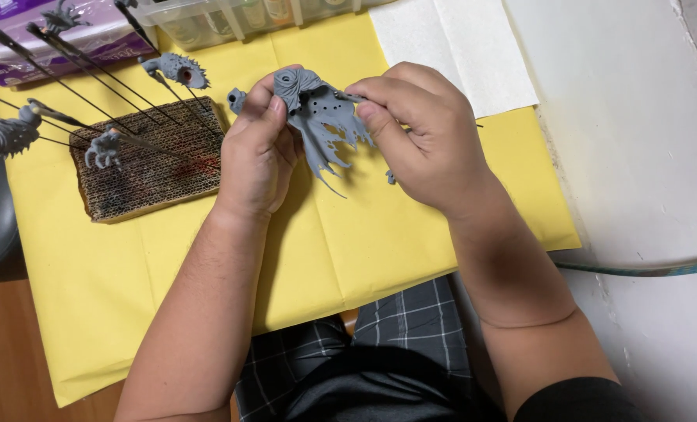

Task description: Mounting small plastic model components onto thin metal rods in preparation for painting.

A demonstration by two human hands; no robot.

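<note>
Above a yellow sheet (169, 266) on the counter, I see the left hand (256, 152) pinching a grey figure (321, 117) by its top edge w/ thumb and fingers, while the right hand (419, 133) nips its upper right corner, fingers curled tight. Best handled, in my view, by the thick body, not the thin ragged strips hanging below. Count: one figure in hand, one cardboard block (149, 160), approx. four grey parts on skewers (91, 74), one white paper towel (458, 47).

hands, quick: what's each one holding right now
Left hand: closed on the grey ragged model part.
Right hand: pinching the same part's upper edge.
</note>
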